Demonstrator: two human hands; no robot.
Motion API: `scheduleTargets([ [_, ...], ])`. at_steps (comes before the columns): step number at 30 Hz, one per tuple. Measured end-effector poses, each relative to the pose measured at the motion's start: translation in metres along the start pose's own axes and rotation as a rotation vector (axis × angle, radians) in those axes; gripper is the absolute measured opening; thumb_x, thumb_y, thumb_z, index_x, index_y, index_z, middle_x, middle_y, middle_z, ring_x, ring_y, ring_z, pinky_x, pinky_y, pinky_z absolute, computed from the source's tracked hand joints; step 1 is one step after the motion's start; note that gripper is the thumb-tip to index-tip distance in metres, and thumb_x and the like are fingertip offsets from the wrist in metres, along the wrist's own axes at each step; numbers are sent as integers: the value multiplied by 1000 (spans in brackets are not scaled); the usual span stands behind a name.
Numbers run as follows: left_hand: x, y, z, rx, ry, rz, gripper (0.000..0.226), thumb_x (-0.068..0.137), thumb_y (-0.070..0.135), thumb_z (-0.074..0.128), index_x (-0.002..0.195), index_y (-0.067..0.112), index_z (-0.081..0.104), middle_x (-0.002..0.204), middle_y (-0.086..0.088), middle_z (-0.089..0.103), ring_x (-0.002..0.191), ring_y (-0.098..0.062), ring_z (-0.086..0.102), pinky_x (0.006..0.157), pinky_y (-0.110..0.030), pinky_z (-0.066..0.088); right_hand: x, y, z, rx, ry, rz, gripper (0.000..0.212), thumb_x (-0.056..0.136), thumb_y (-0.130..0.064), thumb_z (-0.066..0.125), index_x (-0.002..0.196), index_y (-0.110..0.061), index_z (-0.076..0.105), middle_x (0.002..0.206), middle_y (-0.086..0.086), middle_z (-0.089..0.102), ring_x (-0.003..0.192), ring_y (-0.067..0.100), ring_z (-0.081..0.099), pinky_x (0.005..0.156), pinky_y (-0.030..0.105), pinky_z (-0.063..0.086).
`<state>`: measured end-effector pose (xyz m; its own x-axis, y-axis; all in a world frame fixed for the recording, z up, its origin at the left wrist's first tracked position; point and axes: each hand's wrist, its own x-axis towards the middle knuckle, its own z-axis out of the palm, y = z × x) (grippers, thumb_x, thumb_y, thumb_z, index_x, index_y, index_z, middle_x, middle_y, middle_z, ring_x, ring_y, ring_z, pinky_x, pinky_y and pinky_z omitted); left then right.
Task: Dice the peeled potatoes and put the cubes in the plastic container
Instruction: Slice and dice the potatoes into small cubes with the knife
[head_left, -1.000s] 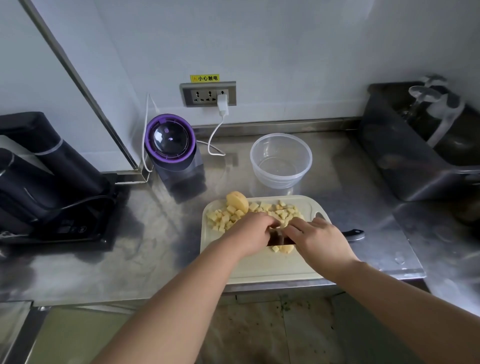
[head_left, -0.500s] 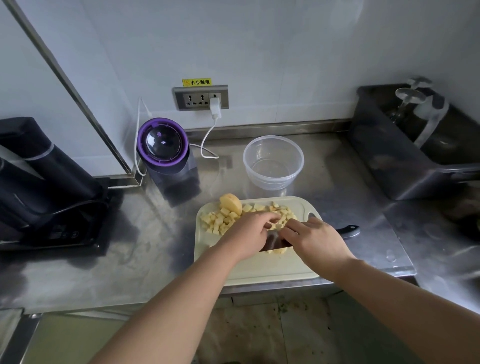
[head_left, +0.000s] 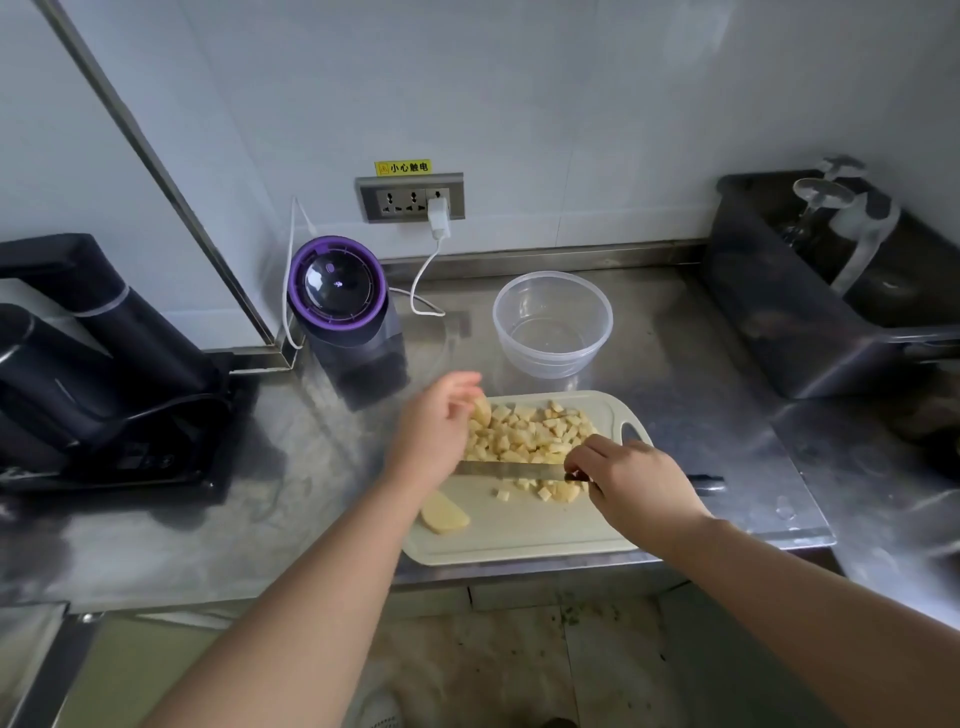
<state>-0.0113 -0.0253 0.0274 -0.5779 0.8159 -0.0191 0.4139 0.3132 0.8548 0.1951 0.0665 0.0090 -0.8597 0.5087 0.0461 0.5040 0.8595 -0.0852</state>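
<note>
Mostly, cubes (head_left: 530, 436) between left hand (head_left: 436, 431), right hand (head_left: 639, 483), knife (head_left: 509, 469)

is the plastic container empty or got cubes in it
Empty: the plastic container shows only its bare clear bottom; the potato cubes all lie on the cutting board.

We have a single view, from a wide-angle camera worn on the person's head; it faces forward and down over the steel tabletop (head_left: 675, 374), near enough that both forearms run in from the bottom edge; the cutting board (head_left: 519, 535) sits near centre, the plastic container (head_left: 552, 332) beyond it; wall (head_left: 519, 78) fills the top, floor (head_left: 519, 665) the bottom.
</note>
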Motion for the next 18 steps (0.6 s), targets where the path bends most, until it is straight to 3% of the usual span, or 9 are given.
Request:
scheduleTargets([
  [2,-6,-17,-17,-19,202,-80,34,92,-2,46,115,17,62,101,7,64,97,-17,64,86,-29,48,2,-7,-1,116,-92,75,32,93,-6,49,117,-22,62,109,-6,64,80,25,62,60,31,49],
  [4,-17,-33,-27,31,269,-208,29,92,1,48,114,15,62,102,3,63,97,-21,65,86,-31,48,5,-18,-4,206,-195,112,28,98,-12,40,118,-19,57,102,-2,61,76,22,60,62,30,49],
  [8,-42,-62,-17,142,71,-481,21,91,14,55,112,12,60,106,-2,66,95,-21,64,77,-29,47,9,-42,4,256,-297,144,19,99,-17,37,109,-16,53,79,-1,52,70,20,56,59,30,46],
  [12,-61,-78,1,4,-18,-626,19,93,17,58,112,12,59,107,-6,64,75,-20,70,54,-30,58,11,-61,12,248,-380,135,19,99,-15,37,111,-15,51,83,0,54,74,20,59,67,33,54],
  [15,-67,-81,14,-99,9,-622,11,93,14,58,102,9,62,96,-7,65,75,-28,71,57,-44,60,13,-69,19,242,-427,144,19,98,-13,39,113,-17,50,83,0,54,77,20,61,67,32,55],
  [18,-69,-77,19,-90,71,-580,11,92,13,57,98,8,65,87,-8,68,74,-28,70,56,-45,60,15,-78,23,210,-460,113,16,97,-9,41,109,-18,46,75,-6,44,77,21,59,61,28,46],
])
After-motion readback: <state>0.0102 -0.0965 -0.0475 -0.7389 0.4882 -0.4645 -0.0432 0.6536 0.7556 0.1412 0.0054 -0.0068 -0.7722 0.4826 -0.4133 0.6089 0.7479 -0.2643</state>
